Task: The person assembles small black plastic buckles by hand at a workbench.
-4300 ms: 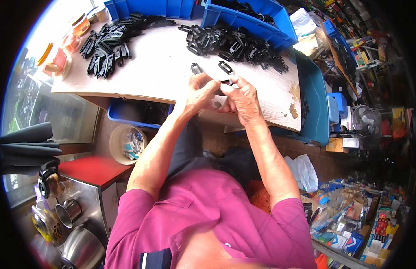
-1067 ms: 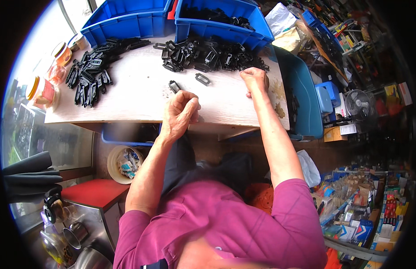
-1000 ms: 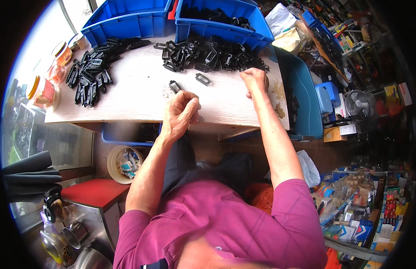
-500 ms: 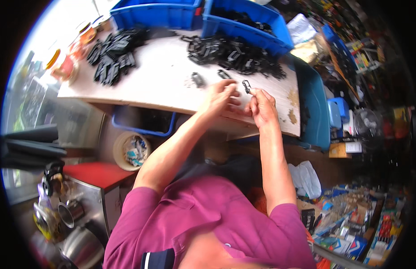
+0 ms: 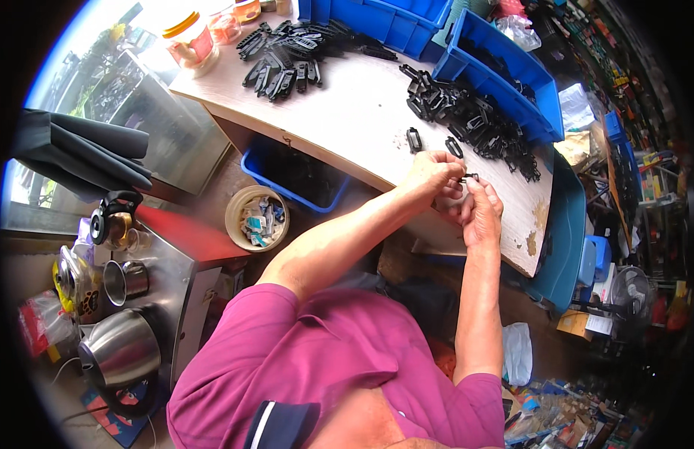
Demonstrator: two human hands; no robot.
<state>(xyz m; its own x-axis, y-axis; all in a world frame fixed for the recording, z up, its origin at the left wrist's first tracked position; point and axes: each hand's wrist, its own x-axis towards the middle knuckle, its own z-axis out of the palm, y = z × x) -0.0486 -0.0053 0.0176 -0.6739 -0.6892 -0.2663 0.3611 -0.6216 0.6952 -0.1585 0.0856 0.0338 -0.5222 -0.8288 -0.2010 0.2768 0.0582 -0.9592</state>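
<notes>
A small black oblong plastic frame [image 5: 470, 178] is pinched in the fingers of my right hand [image 5: 483, 213], over the front edge of the table. My left hand [image 5: 436, 178] meets it from the other side, its thumb and fingertips closed at the piece; the fingers partly hide it. Just beyond my hands, two loose black frames [image 5: 413, 140] lie apart on the table. Behind them spreads a heap of similar black frames [image 5: 474, 123]. Another pile of longer black pieces [image 5: 287, 56] lies at the far left.
Two blue bins [image 5: 504, 78] line the table's far side. Plastic jars [image 5: 190, 43] stand at its left end, a teal tub [image 5: 567, 232] at its right. Below are a blue crate [image 5: 294, 176] and a waste bucket [image 5: 257, 217]. A steel kettle [image 5: 122, 352] stands lower left.
My left hand has come over to the black frame in my right hand, and its fingers have closed there. The whole view has turned, shifting the table rightward.
</notes>
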